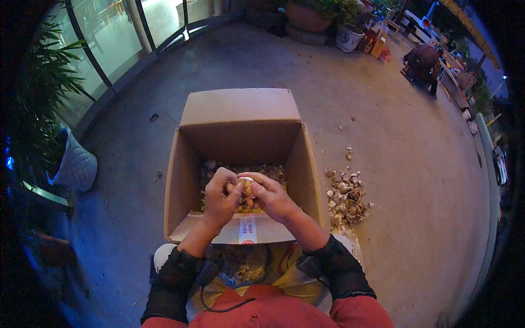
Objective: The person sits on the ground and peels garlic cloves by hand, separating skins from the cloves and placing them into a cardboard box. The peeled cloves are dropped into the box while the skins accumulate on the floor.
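Both hands are together over an open cardboard box (242,141). Between them is a pale bulb that looks like garlic (246,186). My left hand (221,197) has its thumb and fingers closed on the bulb's left side. From the right, my right hand (274,197) grips the same bulb with thumb and fingers. Dry skins and pieces, perhaps garlic too, cover the box's bottom (270,172). Which parts are loose cloves is too small to tell. The box's near flap carries a printed strip of tape (247,230).
On the floor right of the box lies a heap of dry skins and stalks (348,199). A potted plant (78,164) stands at the left, with glass panels behind it. At the upper right a person (424,61) is bent low; large planters (309,18) line the back.
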A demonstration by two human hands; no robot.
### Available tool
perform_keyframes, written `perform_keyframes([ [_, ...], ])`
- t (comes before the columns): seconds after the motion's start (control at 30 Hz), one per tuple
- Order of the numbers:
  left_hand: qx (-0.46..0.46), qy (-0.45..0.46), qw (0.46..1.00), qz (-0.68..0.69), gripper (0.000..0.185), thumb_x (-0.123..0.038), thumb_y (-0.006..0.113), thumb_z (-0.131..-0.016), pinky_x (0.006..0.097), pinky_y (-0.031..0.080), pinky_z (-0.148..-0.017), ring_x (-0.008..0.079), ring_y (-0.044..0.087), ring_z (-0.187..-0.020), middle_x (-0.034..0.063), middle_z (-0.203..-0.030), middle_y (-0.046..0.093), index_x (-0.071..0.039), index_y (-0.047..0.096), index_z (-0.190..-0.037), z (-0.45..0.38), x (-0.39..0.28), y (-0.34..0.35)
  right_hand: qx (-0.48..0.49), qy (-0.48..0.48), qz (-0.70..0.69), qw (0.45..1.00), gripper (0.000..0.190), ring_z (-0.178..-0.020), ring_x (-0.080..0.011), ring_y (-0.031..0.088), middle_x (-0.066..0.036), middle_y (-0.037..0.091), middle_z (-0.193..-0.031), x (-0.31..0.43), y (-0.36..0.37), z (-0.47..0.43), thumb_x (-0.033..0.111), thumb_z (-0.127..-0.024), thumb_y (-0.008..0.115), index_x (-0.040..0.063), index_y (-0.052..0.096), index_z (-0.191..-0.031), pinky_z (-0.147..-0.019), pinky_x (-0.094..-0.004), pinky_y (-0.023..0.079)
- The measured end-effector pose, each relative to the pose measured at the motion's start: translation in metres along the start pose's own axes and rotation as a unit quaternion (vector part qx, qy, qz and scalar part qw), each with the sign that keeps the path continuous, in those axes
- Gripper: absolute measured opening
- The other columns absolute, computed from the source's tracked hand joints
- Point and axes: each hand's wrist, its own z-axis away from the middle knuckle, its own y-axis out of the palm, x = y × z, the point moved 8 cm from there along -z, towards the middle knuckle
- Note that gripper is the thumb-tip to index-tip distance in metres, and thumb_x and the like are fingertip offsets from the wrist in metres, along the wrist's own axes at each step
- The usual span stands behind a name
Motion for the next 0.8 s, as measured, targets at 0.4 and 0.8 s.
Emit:
perform_keyframes([
  [0.4,-0.015,-0.361,0.787,0.5,0.03,-0.033,0.035,-0.099,0.0197,0.031,-0.037,0.007,0.034,-0.043,0.0021,-0.069,0.047,-0.008,0.052,-0.093,0.019,0.069,0.013,-0.003,0.015,-0.024,1.0,0.039,-0.079,-0.0086,0.053,-0.003,0.057,-0.102,0.006,0.001,0.001,0.027,-0.093,0.051,0.007,0.049,-0.127,-0.068,-0.0218,0.045],
  [0.8,0.043,-0.341,0.801,0.489,0.02,-0.025,0.042,-0.098,0.0193,0.033,-0.038,0.006,0.036,-0.045,-0.0003,-0.067,0.046,-0.008,0.053,-0.094,0.019,0.065,0.017,-0.012,0.012,0.017,1.0,0.042,-0.08,-0.0099,0.051,-0.004,0.056,-0.106,0.008,0.0,0.002,0.012,-0.085,0.056,0.005,0.05,-0.126,-0.07,-0.0232,0.046],
])
